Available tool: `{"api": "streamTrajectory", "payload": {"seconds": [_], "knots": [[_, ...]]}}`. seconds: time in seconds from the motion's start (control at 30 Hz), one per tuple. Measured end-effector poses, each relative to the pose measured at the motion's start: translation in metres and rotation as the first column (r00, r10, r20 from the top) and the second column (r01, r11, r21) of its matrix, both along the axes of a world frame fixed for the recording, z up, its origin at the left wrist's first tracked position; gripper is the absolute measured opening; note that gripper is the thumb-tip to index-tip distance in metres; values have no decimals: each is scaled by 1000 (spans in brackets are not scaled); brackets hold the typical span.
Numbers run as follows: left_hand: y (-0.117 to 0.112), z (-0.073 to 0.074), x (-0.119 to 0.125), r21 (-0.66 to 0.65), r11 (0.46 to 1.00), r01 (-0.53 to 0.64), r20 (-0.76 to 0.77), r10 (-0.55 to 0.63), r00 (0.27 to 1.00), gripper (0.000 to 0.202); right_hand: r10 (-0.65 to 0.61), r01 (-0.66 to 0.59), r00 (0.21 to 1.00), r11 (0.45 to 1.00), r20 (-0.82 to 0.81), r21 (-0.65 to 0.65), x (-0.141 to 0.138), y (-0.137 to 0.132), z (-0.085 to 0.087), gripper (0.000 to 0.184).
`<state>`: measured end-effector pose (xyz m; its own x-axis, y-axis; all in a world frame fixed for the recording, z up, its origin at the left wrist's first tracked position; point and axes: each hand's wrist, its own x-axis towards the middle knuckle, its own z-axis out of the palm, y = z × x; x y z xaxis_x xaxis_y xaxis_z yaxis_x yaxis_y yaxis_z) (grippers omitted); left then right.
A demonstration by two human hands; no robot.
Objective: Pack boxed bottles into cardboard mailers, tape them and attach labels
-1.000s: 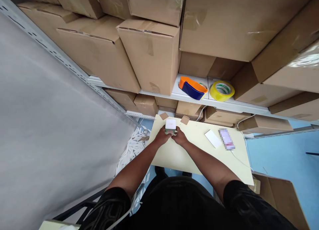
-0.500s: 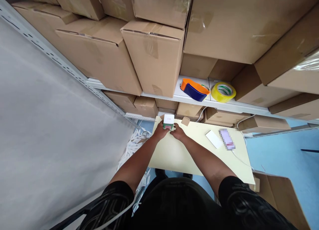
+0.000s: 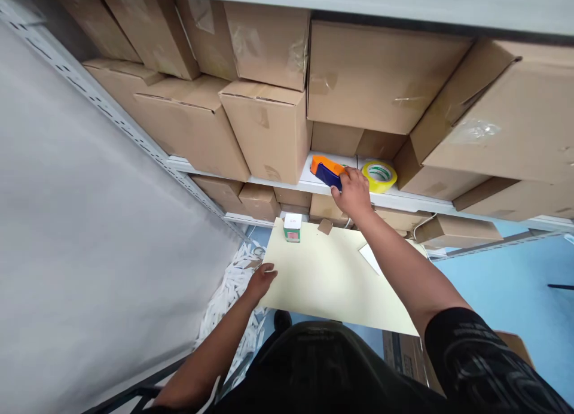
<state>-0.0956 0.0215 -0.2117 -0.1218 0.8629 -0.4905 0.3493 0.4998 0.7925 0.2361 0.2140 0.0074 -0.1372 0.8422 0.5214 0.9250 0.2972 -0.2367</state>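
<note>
My right hand (image 3: 353, 192) reaches up to the white shelf (image 3: 394, 200) and closes on the orange and blue tape dispenser (image 3: 325, 170). A yellow tape roll (image 3: 379, 175) lies just right of it. My left hand (image 3: 261, 280) rests at the left edge of the pale yellow table (image 3: 323, 276), fingers curled, holding nothing that I can see. A small white box with a green and red side (image 3: 292, 227) stands alone at the table's far left corner. A small piece of cardboard (image 3: 324, 226) lies beside it.
Stacked cardboard boxes (image 3: 269, 127) fill the shelves ahead. A white card (image 3: 370, 258) lies on the table, partly under my right forearm. White paper strips (image 3: 233, 288) litter the blue floor at the left. A grey wall stands on the left.
Both hands let go of the small white box, which now stands at the table's far corner. My right hand went up to the tape dispenser; my left drew back to the table's edge.
</note>
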Motion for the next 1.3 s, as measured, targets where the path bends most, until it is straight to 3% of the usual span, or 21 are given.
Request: {"api": "streamTrajectory", "payload": {"seconds": [0.1, 0.17, 0.27, 0.37, 0.47, 0.63, 0.73, 0.87, 1.03, 1.17, 1.3], "knots": [[-24, 2, -1, 1, 1000, 4, -49, -4, 999, 33, 25, -26, 1000, 998, -16, -57, -1, 14, -1, 34], [-30, 5, 1, 19, 999, 46, -90, -44, 995, 31, 41, -43, 999, 998, -33, -44, 2, 7, -2, 33], [-29, 11, 2, 95, 986, 137, -144, -122, 982, 28, 20, -19, 998, 1000, -52, 20, 14, -30, -6, 35], [-23, 14, 1, 157, 960, 231, -166, -205, 965, 28, -43, 51, 993, 996, -109, 67, 29, -97, -26, 31], [-17, 14, -2, 147, 940, 308, -173, -282, 944, 27, -116, 123, 983, 992, -144, 40, 43, -175, -75, 24], [-13, 19, 0, 120, 910, 398, -182, -374, 910, 25, -278, 260, 949, 956, -146, -135, 75, -273, -186, 21], [-16, 22, 8, 99, 902, 421, -195, -397, 897, 23, -360, 314, 920, 913, -154, -259, 98, -298, -237, 19], [-30, 19, 25, 98, 915, 392, -215, -366, 906, 21, -387, 310, 908, 880, -163, -359, 122, -303, -275, 15], [-59, 8, 54, 80, 939, 335, -268, -304, 914, 21, -317, 231, 939, 870, -135, -435, 136, -301, -287, 12], [-84, 7, 90, 101, 956, 276, -292, -237, 927, 23, -204, 122, 965, 905, -165, -407, 151, -310, -275, 27], [-114, 20, 129, 135, 977, 164, -262, -124, 957, 24, -52, -59, 964, 913, -260, -403, 170, -312, -255, 30]]}}
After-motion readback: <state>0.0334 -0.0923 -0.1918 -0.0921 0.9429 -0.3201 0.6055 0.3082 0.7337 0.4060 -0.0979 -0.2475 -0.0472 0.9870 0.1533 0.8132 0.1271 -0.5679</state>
